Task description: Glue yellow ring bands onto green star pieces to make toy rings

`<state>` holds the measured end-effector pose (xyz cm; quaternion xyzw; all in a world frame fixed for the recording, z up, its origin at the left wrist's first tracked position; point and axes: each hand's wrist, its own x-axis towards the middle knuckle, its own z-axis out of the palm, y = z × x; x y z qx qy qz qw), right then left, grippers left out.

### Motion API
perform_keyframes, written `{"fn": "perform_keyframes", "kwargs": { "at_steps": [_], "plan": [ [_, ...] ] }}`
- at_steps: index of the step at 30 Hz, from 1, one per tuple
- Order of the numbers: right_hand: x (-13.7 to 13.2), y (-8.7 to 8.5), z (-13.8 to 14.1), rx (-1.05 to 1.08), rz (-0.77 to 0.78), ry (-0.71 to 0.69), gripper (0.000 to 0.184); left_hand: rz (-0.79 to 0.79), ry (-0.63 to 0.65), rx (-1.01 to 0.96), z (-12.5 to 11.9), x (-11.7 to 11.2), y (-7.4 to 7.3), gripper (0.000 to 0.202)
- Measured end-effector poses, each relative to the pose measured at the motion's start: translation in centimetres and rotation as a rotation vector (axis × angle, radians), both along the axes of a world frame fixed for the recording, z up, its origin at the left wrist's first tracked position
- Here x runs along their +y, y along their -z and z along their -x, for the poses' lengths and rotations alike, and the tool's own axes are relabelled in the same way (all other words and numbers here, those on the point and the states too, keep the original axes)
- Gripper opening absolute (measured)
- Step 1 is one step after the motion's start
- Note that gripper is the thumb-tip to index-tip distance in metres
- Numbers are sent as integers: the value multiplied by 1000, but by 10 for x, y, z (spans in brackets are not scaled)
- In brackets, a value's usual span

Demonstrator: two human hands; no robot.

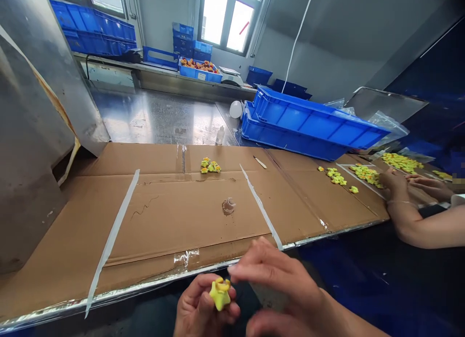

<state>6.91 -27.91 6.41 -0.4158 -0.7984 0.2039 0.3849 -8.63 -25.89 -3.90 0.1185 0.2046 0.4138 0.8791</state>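
Note:
My left hand (203,303) is closed around a small yellow-green star-shaped figure (220,298) with an orange-yellow piece on its top. It holds the figure in front of the table edge. Close beside it on the right is my right hand (279,283), its fingers stretched out and the thumb apart, with a fingertip near the figure's top. Nothing shows between these fingers. Several similar yellow figures (210,166) lie in a small cluster on the cardboard ahead. Nearer to me stands a small clear cup (228,206) on a dark stain.
White tape strips (112,240) cross the cardboard (174,206). A thin knife-like tool (260,162) and a small bottle (220,135) lie farther back. Blue crates (305,119) stand at right. A co-worker's hands (395,182) work beside more yellow figures (363,174).

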Motion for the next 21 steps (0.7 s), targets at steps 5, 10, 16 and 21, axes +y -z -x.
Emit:
{"fn": "perform_keyframes", "kwargs": {
  "at_steps": [5, 10, 16, 21],
  "plan": [
    [4, 12, 2, 233, 210, 181, 20, 153, 102, -142, 1, 1, 9, 18],
    [3, 26, 9, 311, 285, 240, 15, 82, 162, -250, 3, 0, 19, 18],
    [1, 26, 14, 341, 293, 230, 15, 84, 189, -289, 1, 0, 18, 18],
    [0, 25, 16, 325, 247, 205, 14, 101, 188, -310, 2, -2, 20, 12]
  ]
}}
